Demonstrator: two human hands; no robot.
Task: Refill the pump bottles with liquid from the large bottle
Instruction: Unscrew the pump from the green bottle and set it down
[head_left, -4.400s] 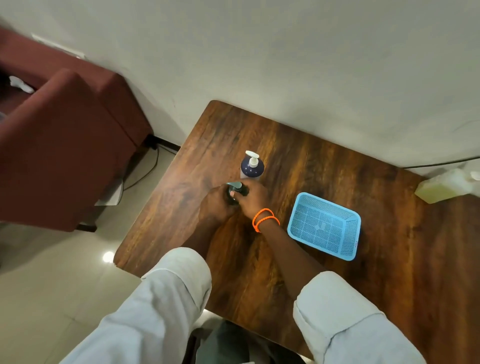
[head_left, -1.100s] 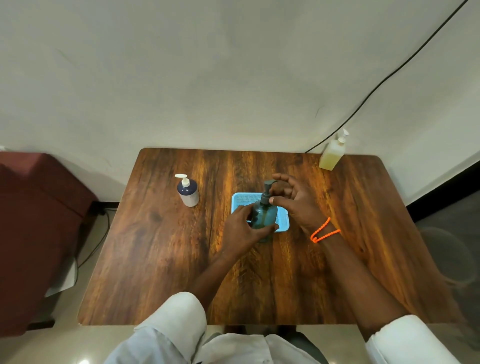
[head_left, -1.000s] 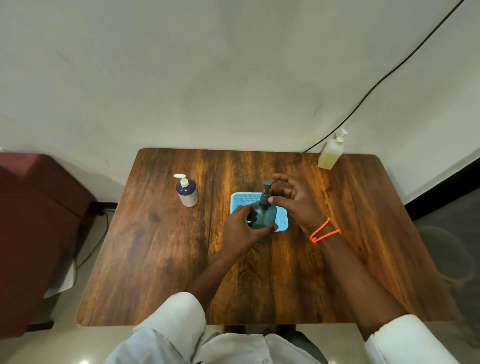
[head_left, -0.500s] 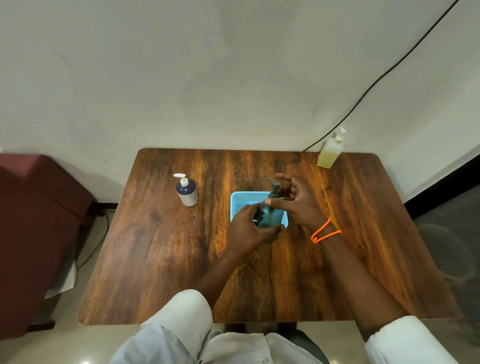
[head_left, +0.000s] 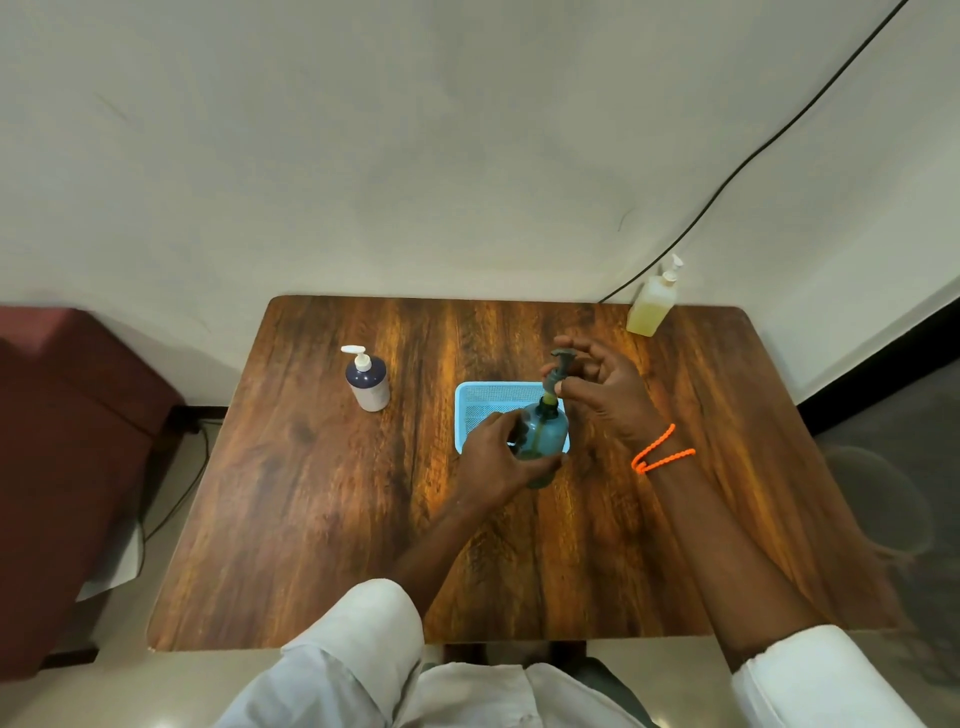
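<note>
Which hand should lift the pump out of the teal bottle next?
Right. The right hand already pinches the pump head, which sits raised above the neck. The left hand grips the teal bottle body and looks best kept there to steady it in front of the blue basket.

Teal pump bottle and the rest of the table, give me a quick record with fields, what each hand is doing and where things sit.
left hand: grips the body of the teal pump bottle
right hand: pinches the pump head, raised above the bottle's neck
teal pump bottle: upright, at the near edge of the blue basket
white-and-navy pump bottle: upright, left of the basket, untouched
yellow bottle: far right corner of the table, by the wall
refill: not yet begun
</note>
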